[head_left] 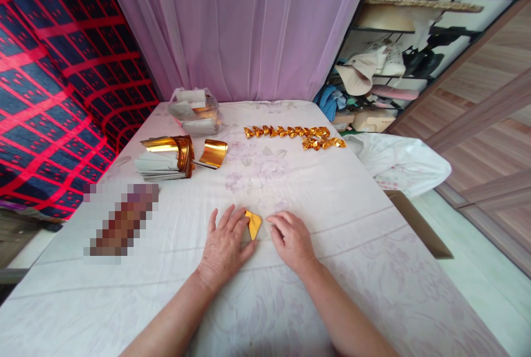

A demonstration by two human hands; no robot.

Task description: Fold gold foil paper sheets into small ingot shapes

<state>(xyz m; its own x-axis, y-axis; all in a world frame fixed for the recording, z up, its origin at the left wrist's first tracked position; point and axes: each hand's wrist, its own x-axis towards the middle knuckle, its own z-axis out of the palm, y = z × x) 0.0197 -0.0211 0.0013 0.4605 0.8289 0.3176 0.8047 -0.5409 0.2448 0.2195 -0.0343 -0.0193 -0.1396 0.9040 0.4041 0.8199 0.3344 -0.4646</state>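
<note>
A small folded piece of gold foil paper [253, 225] lies on the cloth-covered table in front of me. My left hand [226, 238] rests flat with its fingers spread, the index finger and thumb touching the paper's left side and lower corner. To the right of the paper is my right hand [293, 240], loosely curled and a little apart from it. Its index finger points toward the paper, and nothing shows between finger and thumb. Further back stands a fanned stack of gold foil sheets [182, 155], with a loose curved sheet [214, 153] beside it.
Several folded gold foil pieces [286, 132] form rows at the back right. A clear plastic bag [194, 111] of sheets sits at the back left. A blurred-out patch [124, 221] covers something at left. A white bag [398, 161] is beside the table's right edge, near a shelf.
</note>
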